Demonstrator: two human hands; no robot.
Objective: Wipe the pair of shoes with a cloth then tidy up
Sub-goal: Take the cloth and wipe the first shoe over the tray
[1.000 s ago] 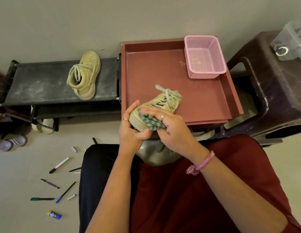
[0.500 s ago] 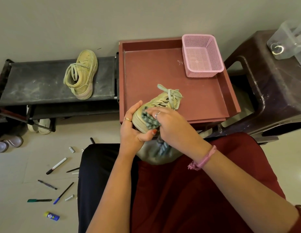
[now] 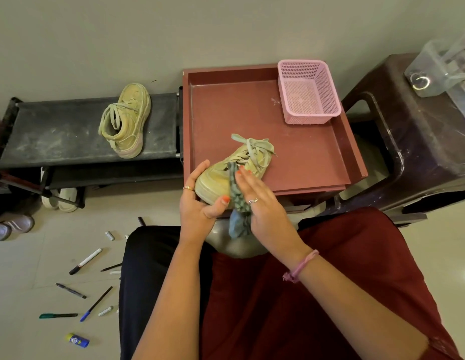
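The left hand (image 3: pixel 197 203) grips one shoe (image 3: pixel 234 172), the flat-fingered right hand (image 3: pixel 262 206) presses the cloth (image 3: pixel 236 196) on it; the other shoe (image 3: pixel 127 120) waits far left, tidying undone.

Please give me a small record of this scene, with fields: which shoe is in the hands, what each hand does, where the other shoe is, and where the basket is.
shoe in hands: shoe, over the near edge of the red tray
left hand: grips the shoe's toe
right hand: straight fingers press the cloth on the shoe
other shoe: on the black rack, untouched
pink basket: far right corner of the tray
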